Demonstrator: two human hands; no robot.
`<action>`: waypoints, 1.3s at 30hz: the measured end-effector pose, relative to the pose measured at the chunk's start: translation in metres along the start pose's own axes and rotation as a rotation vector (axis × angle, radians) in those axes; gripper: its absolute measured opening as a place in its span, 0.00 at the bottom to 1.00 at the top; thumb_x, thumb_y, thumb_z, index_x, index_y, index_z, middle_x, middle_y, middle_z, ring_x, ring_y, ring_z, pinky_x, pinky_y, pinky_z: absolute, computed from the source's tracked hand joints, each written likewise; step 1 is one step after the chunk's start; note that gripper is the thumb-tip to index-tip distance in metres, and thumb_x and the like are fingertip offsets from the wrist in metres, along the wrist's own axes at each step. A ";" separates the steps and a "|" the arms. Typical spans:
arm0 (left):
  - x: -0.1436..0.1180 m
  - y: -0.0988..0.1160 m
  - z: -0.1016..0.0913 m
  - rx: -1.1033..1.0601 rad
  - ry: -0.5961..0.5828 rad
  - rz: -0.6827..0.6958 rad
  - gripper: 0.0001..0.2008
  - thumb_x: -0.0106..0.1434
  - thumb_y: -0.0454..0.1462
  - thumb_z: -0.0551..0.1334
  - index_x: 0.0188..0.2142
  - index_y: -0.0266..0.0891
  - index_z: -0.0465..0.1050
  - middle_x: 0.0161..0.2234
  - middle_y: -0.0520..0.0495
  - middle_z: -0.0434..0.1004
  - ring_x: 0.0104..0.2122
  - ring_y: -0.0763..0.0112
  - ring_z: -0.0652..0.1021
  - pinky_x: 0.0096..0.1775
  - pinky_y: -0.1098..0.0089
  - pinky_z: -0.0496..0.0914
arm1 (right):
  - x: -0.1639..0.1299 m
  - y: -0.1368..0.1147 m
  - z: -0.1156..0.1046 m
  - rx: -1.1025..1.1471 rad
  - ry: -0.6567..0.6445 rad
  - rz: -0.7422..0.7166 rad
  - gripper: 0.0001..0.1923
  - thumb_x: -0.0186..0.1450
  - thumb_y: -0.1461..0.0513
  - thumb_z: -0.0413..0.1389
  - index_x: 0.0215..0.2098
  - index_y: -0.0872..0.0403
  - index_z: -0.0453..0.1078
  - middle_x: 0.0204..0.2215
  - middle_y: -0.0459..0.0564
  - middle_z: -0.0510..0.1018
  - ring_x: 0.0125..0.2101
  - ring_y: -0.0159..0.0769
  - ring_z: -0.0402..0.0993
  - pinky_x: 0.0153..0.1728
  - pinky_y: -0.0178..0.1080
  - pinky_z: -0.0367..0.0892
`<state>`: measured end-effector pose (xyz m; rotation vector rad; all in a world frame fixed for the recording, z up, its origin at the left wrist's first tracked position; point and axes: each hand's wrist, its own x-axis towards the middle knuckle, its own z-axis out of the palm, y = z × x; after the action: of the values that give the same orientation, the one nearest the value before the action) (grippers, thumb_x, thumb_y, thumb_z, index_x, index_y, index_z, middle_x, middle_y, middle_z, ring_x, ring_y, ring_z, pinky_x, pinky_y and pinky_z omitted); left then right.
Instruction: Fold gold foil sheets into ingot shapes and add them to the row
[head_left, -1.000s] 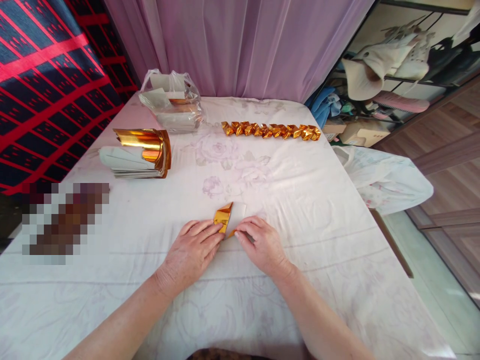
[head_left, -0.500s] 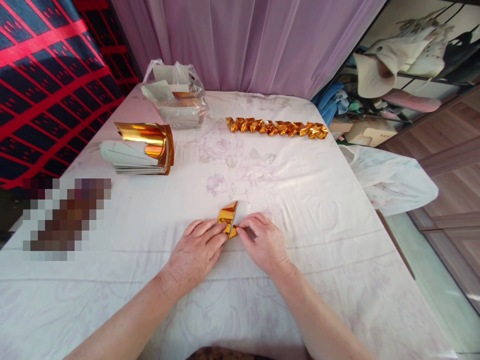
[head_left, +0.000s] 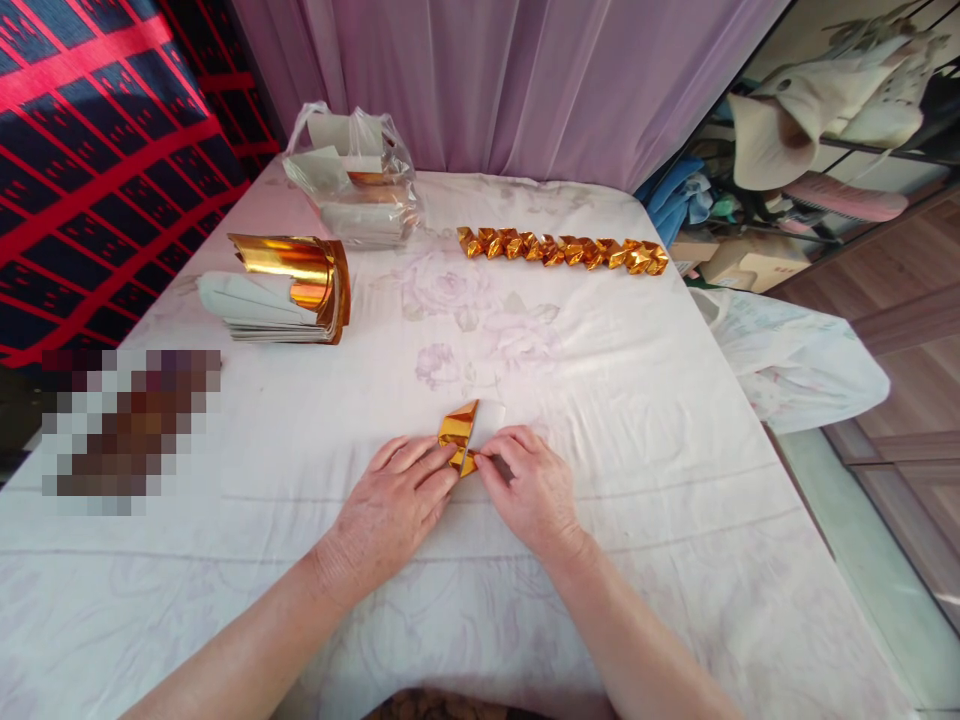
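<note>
Pinching gold foil paper (head_left: 459,437) flat on the tablecloth (head_left: 600,400), left hand (head_left: 390,505) and right hand (head_left: 529,490) fingertips pressed together at the fold; likely risk: slick foil slipping, crease skewing.

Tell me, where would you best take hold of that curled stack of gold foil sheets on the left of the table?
Probably the flat white end of the curled stack of gold foil sheets, coming from its left side. There the sheets lie level on the white floral tablecloth, while the right end curls up and over, so pinching it might crease the foil.
</note>
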<state>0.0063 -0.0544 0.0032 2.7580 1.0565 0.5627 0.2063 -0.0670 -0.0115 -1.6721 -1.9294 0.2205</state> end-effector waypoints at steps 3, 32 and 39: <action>0.001 0.000 -0.001 0.006 -0.007 0.006 0.11 0.71 0.35 0.54 0.46 0.41 0.74 0.52 0.47 0.78 0.54 0.61 0.72 0.57 0.57 0.62 | 0.000 -0.001 0.000 -0.011 -0.005 0.005 0.06 0.65 0.62 0.57 0.29 0.50 0.73 0.34 0.47 0.78 0.33 0.35 0.74 0.32 0.36 0.63; -0.001 0.002 0.000 0.143 -0.039 0.041 0.12 0.69 0.36 0.57 0.49 0.45 0.75 0.53 0.48 0.78 0.54 0.60 0.73 0.57 0.55 0.62 | 0.000 0.001 -0.001 -0.012 -0.056 0.016 0.08 0.69 0.61 0.55 0.32 0.50 0.74 0.35 0.48 0.78 0.34 0.36 0.73 0.34 0.37 0.63; 0.000 0.002 0.000 0.142 -0.018 0.051 0.11 0.69 0.35 0.57 0.48 0.44 0.76 0.52 0.48 0.78 0.53 0.60 0.74 0.57 0.55 0.62 | 0.001 -0.002 -0.001 -0.032 -0.030 0.021 0.07 0.67 0.61 0.56 0.31 0.50 0.73 0.33 0.47 0.77 0.33 0.36 0.73 0.32 0.37 0.62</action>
<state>0.0078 -0.0555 0.0037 2.9142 1.0648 0.4862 0.2053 -0.0668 -0.0101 -1.7194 -1.9474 0.2248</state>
